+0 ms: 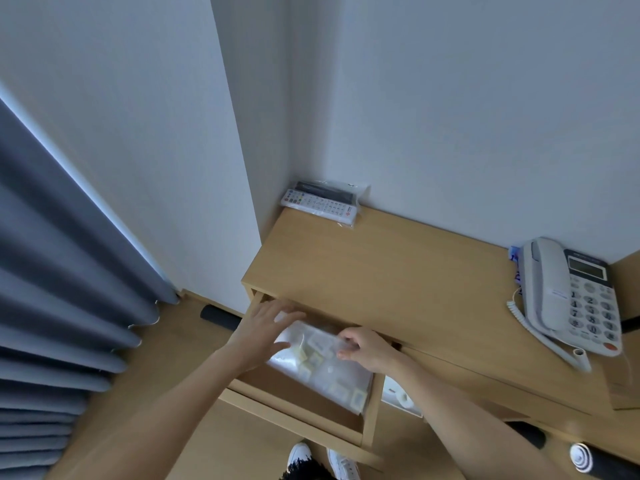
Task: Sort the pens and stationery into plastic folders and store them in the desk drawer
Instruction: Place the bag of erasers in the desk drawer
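Note:
A clear plastic folder (pixel 323 370) with several small yellowish stationery pieces inside lies in the open desk drawer (pixel 298 422). My left hand (pixel 261 332) rests flat on the folder's far left corner, fingers straight and spread. My right hand (pixel 365 346) pinches the folder's right edge with curled fingers. The folder's far end runs under the desk top and is hidden.
The wooden desk top (pixel 398 282) carries two bagged remote controls (pixel 322 202) at the back left and a white telephone (pixel 571 299) at the right. A grey curtain (pixel 62 289) hangs at the left. My shoes (pixel 322 462) show below the drawer.

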{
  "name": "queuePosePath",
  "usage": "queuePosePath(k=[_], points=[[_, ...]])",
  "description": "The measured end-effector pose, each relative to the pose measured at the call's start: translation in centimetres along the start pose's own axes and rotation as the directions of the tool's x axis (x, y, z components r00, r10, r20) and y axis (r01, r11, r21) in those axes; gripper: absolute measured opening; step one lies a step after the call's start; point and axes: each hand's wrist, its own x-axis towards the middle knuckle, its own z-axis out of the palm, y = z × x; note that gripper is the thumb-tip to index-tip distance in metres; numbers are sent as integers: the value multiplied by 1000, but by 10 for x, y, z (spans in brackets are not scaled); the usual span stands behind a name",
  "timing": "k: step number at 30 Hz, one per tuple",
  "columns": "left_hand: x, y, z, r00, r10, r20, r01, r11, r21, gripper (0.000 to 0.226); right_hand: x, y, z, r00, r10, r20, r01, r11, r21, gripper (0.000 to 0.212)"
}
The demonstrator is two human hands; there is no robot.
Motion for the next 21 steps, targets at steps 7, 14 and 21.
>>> queuePosePath(k=[7,14,21], points=[[-19,25,26,975,125,183,-173,945,279,114,3,4,2,999,17,-39,-16,999,40,27],[-13,26,39,986,37,160,-91,936,340,145,0,7,12,991,46,-128,-44,999,19,34],[-9,21,52,990,91,106,-112,972,205,142,-4,9,38,961,-24,-277,-61,954,-293,38]])
